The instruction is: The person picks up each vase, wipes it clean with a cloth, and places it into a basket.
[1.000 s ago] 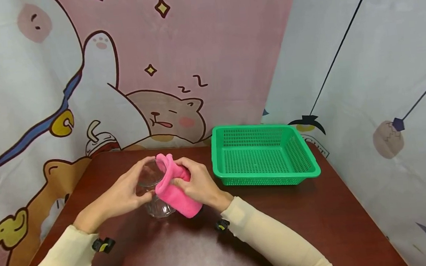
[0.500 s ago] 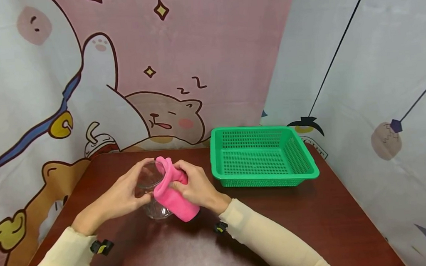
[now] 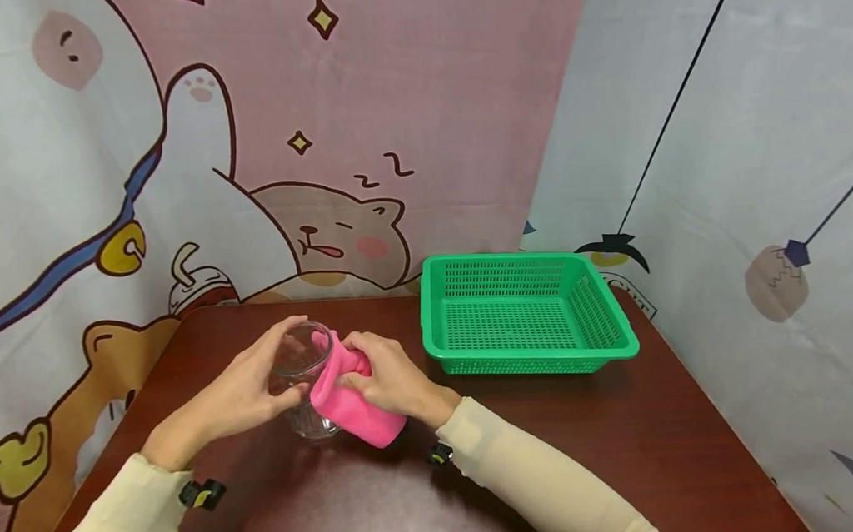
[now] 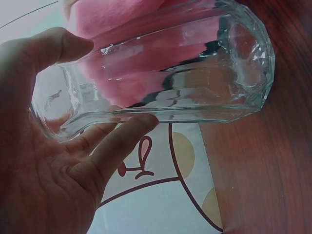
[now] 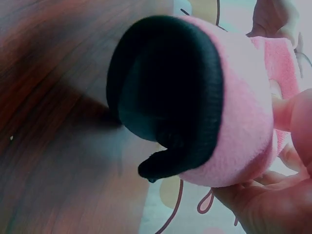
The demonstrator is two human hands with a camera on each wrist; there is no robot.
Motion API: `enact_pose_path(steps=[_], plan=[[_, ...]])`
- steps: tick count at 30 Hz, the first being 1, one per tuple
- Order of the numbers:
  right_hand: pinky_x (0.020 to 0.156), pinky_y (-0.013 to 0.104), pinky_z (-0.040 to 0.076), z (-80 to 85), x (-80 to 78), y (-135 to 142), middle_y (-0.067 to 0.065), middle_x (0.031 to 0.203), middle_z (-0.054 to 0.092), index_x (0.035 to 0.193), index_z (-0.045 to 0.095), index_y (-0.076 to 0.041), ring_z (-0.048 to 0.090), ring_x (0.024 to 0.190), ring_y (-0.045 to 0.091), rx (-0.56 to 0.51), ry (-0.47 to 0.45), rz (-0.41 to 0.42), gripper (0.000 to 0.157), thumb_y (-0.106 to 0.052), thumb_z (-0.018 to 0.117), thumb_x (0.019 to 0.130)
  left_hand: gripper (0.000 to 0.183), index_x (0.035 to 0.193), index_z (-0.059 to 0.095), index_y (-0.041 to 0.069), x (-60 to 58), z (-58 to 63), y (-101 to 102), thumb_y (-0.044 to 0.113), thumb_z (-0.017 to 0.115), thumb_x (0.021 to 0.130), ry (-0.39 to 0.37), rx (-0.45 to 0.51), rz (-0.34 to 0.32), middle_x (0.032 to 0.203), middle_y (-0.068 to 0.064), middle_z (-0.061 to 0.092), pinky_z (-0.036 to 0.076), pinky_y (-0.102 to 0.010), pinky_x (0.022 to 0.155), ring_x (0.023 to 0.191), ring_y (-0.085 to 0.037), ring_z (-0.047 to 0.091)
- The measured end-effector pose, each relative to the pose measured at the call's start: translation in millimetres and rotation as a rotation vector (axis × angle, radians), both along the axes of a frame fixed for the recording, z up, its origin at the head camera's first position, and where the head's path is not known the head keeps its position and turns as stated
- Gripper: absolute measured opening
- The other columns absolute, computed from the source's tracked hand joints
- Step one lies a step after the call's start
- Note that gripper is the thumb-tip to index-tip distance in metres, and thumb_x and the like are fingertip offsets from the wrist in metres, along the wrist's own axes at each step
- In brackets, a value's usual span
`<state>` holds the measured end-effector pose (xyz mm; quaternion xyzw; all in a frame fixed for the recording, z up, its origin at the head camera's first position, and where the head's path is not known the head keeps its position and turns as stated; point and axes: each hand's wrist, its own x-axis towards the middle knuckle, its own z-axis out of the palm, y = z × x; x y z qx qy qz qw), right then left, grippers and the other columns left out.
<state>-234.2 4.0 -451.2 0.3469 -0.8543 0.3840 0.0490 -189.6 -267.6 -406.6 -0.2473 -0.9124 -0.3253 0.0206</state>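
Observation:
My left hand (image 3: 244, 386) grips a clear glass jar (image 3: 305, 417) near its neck, thumb on the near side and fingers round the far side. In the left wrist view the jar (image 4: 195, 97) shows faceted walls and a thick base. At its right side my right hand (image 3: 390, 377) pinches a plush pink cloth (image 3: 358, 409), thumb toward me. The cloth lies along the jar's wall, its upper corner at the rim. From the right wrist, the pink cloth (image 5: 246, 107) curls into a loop with a dark inner face; the fingers behind it are partly hidden.
A green perforated plastic basket (image 3: 509, 364) stands at the back right of the dark red wooden table (image 3: 561, 447). Cartoon-printed cloth (image 3: 445, 114) hangs behind and along both sides. Each cream sleeve carries a small black wrist device.
The cloth's upper part has slipped down from above the jar's rim, so more of the rim shows. My right hand has moved slightly left and down; the left hand keeps its grip.

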Motion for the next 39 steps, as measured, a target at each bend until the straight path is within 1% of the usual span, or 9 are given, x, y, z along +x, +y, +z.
enact_pose_path(steps=[6, 10, 16, 21, 29, 33, 39], plan=[[0.08, 0.022, 0.055, -3.5, -0.4, 0.9, 0.005, 0.112, 0.074, 0.127, 0.072, -0.012, 0.062, 0.094, 0.012, 0.052, -0.036, 0.0, 0.031, -0.015, 0.09, 0.103, 0.1, 0.177, 0.033, 0.019, 0.0, 1.4, 0.4, 0.014, 0.093, 0.097, 0.005, 0.0, 0.002, 0.143, -0.015, 0.072, 0.074, -0.048, 0.094, 0.131, -0.033, 0.076], [0.082, 0.023, 0.053, -8.2, 0.4, 1.2, 0.005, 0.112, 0.073, 0.126, 0.069, -0.012, 0.061, 0.095, 0.012, 0.096, -0.055, 0.002, 0.032, -0.017, 0.09, 0.104, 0.098, 0.177, 0.034, 0.019, 0.2, 0.6, 0.5, 0.014, 0.092, 0.098, 0.011, -0.002, 0.007, 0.141, -0.015, 0.072, 0.074, -0.047, 0.093, 0.129, -0.032, 0.077], [0.083, 0.025, 0.051, -12.7, 2.2, 1.7, 0.005, 0.112, 0.073, 0.127, 0.068, -0.011, 0.06, 0.097, 0.014, 0.159, -0.059, 0.012, 0.032, -0.019, 0.09, 0.104, 0.098, 0.177, 0.034, 0.018, 1.0, -0.7, 0.7, 0.013, 0.091, 0.098, 0.014, 0.005, 0.005, 0.141, -0.018, 0.071, 0.073, -0.048, 0.095, 0.128, -0.034, 0.079], [0.085, 0.025, 0.054, -15.8, 1.3, 3.9, 0.005, 0.112, 0.073, 0.127, 0.067, -0.011, 0.063, 0.099, 0.014, 0.209, -0.062, 0.022, 0.035, -0.02, 0.091, 0.104, 0.098, 0.177, 0.034, 0.018, 1.1, -0.8, 1.0, 0.013, 0.091, 0.097, 0.011, 0.005, 0.008, 0.143, -0.019, 0.07, 0.074, -0.049, 0.095, 0.13, -0.036, 0.078], [0.089, 0.027, 0.059, -21.8, -1.5, 8.2, 0.006, 0.113, 0.074, 0.128, 0.067, -0.009, 0.067, 0.104, 0.016, 0.282, -0.08, 0.032, 0.036, -0.019, 0.09, 0.104, 0.097, 0.176, 0.035, 0.02, -2.5, 0.5, 1.5, 0.016, 0.091, 0.097, 0.033, -0.018, 0.017, 0.143, -0.014, 0.07, 0.073, -0.051, 0.097, 0.13, -0.035, 0.076], [0.089, 0.028, 0.06, -24.9, -2.5, 8.7, 0.006, 0.113, 0.074, 0.128, 0.067, -0.009, 0.068, 0.104, 0.016, 0.292, -0.083, 0.027, 0.034, -0.019, 0.09, 0.104, 0.097, 0.176, 0.035, 0.019, -2.9, 1.3, 1.5, 0.015, 0.091, 0.097, 0.031, -0.018, 0.02, 0.143, -0.014, 0.071, 0.073, -0.051, 0.097, 0.13, -0.034, 0.076], [0.088, 0.028, 0.059, -26.7, -1.6, 9.0, 0.006, 0.113, 0.076, 0.129, 0.068, -0.009, 0.068, 0.101, 0.015, 0.279, -0.097, 0.034, 0.036, -0.019, 0.091, 0.103, 0.097, 0.177, 0.035, 0.019, -0.7, 0.2, 1.5, 0.014, 0.091, 0.097, 0.019, -0.013, 0.024, 0.144, -0.015, 0.07, 0.073, -0.052, 0.097, 0.131, -0.036, 0.076]])
